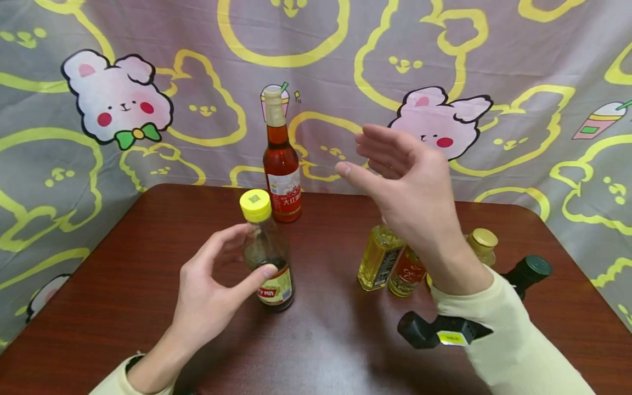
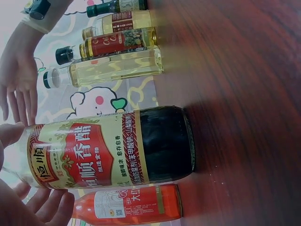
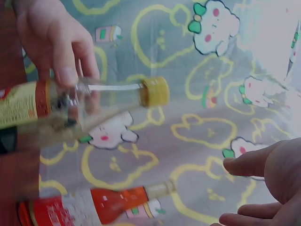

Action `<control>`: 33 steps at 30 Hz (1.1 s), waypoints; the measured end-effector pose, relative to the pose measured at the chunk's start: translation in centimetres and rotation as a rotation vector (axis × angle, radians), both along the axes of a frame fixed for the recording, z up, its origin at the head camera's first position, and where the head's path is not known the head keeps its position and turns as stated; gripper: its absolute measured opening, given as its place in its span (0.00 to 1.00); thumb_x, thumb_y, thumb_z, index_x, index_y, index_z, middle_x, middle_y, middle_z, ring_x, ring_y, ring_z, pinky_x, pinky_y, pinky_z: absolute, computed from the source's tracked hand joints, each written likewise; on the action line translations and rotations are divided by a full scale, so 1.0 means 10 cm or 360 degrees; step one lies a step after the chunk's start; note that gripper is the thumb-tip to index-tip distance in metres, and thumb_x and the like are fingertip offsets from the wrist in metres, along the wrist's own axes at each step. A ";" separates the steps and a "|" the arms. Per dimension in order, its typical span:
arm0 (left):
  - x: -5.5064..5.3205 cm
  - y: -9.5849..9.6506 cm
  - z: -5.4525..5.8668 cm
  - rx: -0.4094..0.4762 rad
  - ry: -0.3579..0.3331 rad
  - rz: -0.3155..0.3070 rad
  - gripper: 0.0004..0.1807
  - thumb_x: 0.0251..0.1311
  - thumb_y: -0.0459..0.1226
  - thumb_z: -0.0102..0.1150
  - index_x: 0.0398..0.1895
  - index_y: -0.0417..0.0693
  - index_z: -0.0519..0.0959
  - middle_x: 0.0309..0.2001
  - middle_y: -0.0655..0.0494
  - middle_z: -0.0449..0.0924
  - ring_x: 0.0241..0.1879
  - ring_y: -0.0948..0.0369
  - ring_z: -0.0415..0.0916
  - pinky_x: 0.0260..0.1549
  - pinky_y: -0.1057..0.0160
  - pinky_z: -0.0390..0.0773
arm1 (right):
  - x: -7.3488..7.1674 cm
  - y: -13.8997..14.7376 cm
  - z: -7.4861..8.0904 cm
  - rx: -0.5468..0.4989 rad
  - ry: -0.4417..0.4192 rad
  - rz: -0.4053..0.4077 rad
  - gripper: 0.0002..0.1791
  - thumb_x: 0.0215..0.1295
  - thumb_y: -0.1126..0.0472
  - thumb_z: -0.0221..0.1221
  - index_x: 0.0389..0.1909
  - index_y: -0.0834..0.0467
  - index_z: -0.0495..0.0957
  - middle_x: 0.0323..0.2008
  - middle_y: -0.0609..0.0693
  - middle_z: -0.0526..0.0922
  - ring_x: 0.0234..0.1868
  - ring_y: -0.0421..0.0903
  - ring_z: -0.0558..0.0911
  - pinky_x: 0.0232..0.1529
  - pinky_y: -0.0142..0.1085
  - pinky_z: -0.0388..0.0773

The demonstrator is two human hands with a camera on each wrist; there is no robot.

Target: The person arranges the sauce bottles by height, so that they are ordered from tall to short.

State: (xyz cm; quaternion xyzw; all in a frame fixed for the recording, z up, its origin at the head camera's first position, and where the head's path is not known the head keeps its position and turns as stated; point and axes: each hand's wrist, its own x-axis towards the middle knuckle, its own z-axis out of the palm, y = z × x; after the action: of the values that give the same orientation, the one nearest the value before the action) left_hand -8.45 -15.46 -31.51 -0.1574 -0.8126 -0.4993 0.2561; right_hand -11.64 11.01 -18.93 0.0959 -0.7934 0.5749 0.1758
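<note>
My L hand (image 1: pixel 209 291) grips the vinegar btl (image 1: pixel 269 252), thumb one side & fingers the other, just in front of the red btl (image 1: pixel 283 164). R of the red btl my R hand (image 1: pixel 415 200) is up, fingers extended, thumb apart; yellow btls (image 1: pixel 377 260), then a green-capped btl (image 1: pixel 535 267), stand R of red btl too, nearer me, on tbl (image 1: pixel 148 230).
</note>
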 end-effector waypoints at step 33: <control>0.00 0.00 0.01 0.0001 -0.0043 0.0009 0.35 0.49 0.33 0.84 0.63 0.53 0.82 0.56 0.60 0.87 0.48 0.72 0.83 0.48 0.76 0.80 | 0.52 0.98 -0.79 0.0270 -0.0185 -0.0510 0.35 0.61 0.54 0.77 0.70 0.46 0.78 0.58 0.36 0.88 0.52 0.25 0.86 0.50 0.15 0.80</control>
State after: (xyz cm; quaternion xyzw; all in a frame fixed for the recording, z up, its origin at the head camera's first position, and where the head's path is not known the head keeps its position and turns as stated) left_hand -8.47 -15.41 -31.42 -0.1481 -0.8163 -0.5010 0.2465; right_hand -6.49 20.81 -26.84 -0.0507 -0.8530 0.4751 0.2101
